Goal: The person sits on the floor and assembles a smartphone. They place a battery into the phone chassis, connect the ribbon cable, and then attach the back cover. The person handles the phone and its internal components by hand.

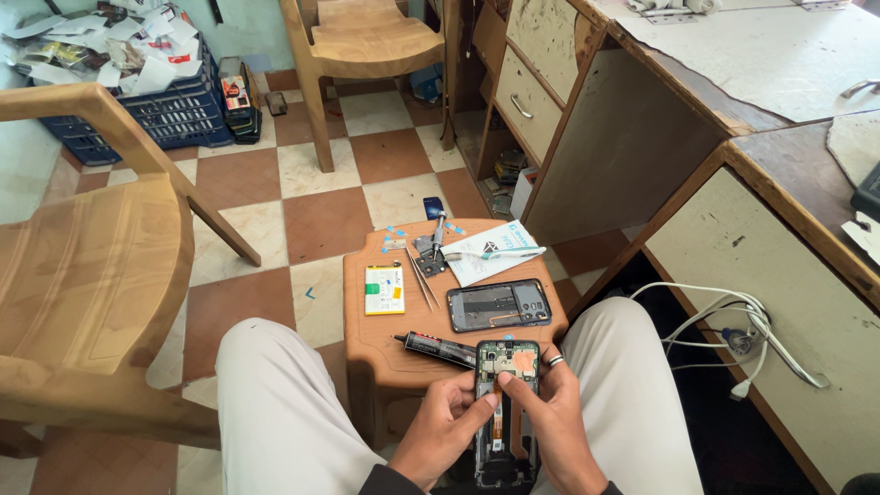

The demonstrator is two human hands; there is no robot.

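I hold an opened phone body (507, 367) upright over my lap, its circuit board and orange flex cables exposed. My left hand (442, 427) grips its left side, thumb resting on the inside. My right hand (546, 420), with a ring on one finger, grips the right side with the thumb pressing on the middle. Just beyond, on a small brown stool (367, 335), lie a black back cover (499, 304), a phone battery (384, 289), a black screwdriver (436, 348), tweezers (423, 281) and small metal parts (428, 257).
A white packet (493, 249) with a thin tool on it lies at the stool's far right. A wooden chair (87, 275) stands at left, another (357, 46) ahead. Desks with drawers (642, 137) are at right, white cables (733, 330) hanging. A blue crate (174, 110) of papers sits far left.
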